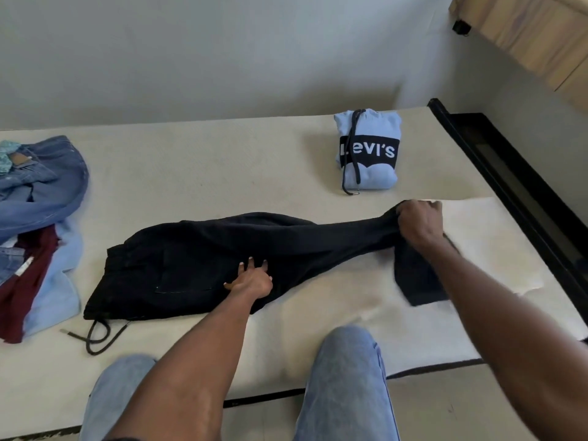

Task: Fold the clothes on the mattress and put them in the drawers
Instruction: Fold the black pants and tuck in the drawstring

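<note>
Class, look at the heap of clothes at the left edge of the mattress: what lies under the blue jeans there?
Under the blue jeans a maroon garment and a light blue garment stick out onto the mattress. How far they reach beneath, and whether anything more lies there, is covered.

We lose the pile of clothes (pixel 35 218) at the left edge, so we cannot count its garments. The right hand (pixel 420 222) hides the end of the black trousers (pixel 197 265) leg it grips, and its fingertips are buried in cloth. The wooden furniture (pixel 534 36) at top right is cropped; we cannot tell whether it has drawers. The small black object (pixel 461 27) beside it is too small to identify.
</note>
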